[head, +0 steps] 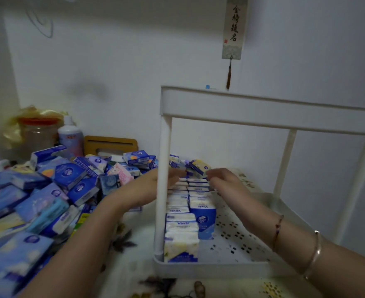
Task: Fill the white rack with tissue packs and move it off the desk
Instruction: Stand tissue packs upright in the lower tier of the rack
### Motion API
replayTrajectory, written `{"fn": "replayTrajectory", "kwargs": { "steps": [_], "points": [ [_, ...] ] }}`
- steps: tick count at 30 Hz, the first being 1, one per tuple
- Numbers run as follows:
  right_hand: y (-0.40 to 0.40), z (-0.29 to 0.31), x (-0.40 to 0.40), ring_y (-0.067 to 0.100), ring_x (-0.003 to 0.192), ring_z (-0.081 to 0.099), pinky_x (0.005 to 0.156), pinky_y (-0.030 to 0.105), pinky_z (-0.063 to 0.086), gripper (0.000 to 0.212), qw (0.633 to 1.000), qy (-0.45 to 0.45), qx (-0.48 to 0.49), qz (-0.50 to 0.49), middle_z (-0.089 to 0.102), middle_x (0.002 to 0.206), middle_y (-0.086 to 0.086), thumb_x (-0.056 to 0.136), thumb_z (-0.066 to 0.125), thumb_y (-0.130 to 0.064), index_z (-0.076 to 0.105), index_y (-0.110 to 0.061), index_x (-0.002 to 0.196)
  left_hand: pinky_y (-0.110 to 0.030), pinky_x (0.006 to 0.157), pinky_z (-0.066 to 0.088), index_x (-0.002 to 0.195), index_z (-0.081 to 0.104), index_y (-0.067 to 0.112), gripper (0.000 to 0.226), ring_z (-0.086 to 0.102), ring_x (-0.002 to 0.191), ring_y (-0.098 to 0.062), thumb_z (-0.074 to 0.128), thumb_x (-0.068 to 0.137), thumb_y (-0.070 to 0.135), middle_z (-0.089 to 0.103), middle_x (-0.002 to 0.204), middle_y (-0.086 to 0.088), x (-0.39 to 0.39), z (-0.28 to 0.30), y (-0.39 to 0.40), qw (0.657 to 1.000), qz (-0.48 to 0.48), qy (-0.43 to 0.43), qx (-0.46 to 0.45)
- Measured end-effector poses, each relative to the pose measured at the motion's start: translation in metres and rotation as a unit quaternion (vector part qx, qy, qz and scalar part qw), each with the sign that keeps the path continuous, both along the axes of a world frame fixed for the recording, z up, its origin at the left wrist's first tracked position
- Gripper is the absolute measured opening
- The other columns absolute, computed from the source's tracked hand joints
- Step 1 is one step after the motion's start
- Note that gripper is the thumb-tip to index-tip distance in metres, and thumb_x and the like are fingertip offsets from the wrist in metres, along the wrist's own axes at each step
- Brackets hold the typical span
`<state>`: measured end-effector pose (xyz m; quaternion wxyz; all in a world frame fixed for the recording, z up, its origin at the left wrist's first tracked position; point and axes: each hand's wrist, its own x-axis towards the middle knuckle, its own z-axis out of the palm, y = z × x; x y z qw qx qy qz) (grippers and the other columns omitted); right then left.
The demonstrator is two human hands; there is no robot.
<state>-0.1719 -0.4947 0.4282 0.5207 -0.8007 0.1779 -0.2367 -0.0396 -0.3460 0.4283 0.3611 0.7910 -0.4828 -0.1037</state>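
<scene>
The white rack's (269,108) post hides the left hand's (155,182) fingers, grip untellable, while the right hand (224,181), fingers loosely together, touches upright tissue packs (188,211) on the rack's lower shelf at five o'clock on the floral-clothed desk (138,263).

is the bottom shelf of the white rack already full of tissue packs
No, the blue-and-white tissue packs fill only two rows along the left; the white plastic rack's perforated floor lies bare.
</scene>
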Motion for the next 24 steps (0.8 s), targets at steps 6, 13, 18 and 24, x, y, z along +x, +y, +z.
{"fn": "replayTrajectory", "kwargs": {
  "steps": [6, 13, 18, 24],
  "points": [
    [0.054, 0.031, -0.032, 0.024, 0.085, 0.06, 0.077, 0.033, 0.049, 0.024, 0.981, -0.099, -0.147, 0.077, 0.066, 0.085, 0.008, 0.086, 0.049, -0.003, 0.064, -0.018, 0.075, -0.021, 0.099, 0.045, 0.11, 0.06, 0.04, 0.024, 0.055, 0.108, 0.009, 0.045, 0.1, 0.024, 0.061, 0.118, 0.022, -0.008, 0.02, 0.068, 0.997, 0.049, -0.056, 0.033],
    [0.116, 0.05, -0.056, 0.004, 0.068, 0.062, 0.059, 0.012, 0.042, 0.025, 0.949, -0.178, -0.144, 0.216, 0.068, 0.071, -0.004, 0.077, 0.045, -0.008, 0.067, -0.017, 0.069, -0.012, 0.087, 0.043, 0.122, 0.061, 0.03, 0.028, 0.054, 0.109, 0.002, 0.045, 0.1, 0.025, 0.059, 0.124, 0.015, -0.021, 0.031, 0.139, 0.981, 0.141, -0.127, 0.045],
    [0.16, 0.046, -0.027, 0.006, 0.086, 0.063, 0.076, 0.026, 0.052, 0.022, 0.94, -0.162, -0.145, 0.264, 0.068, 0.088, -0.011, 0.084, 0.05, -0.015, 0.068, -0.027, 0.081, -0.02, 0.093, 0.041, 0.121, 0.061, 0.03, 0.026, 0.053, 0.112, -0.003, 0.049, 0.098, 0.028, 0.058, 0.128, 0.013, -0.013, 0.028, 0.183, 0.961, 0.221, -0.161, 0.035],
    [0.202, 0.017, 0.042, 0.002, 0.091, 0.049, 0.071, 0.018, 0.041, 0.023, 0.924, -0.038, -0.257, 0.281, 0.048, 0.113, -0.01, 0.09, 0.054, -0.024, 0.049, -0.029, 0.112, -0.034, 0.102, 0.04, 0.136, 0.044, 0.032, 0.062, 0.046, 0.125, -0.012, 0.055, 0.083, 0.062, 0.046, 0.142, 0.01, 0.007, 0.005, 0.244, 0.912, 0.347, -0.174, 0.133]
  ]
}}
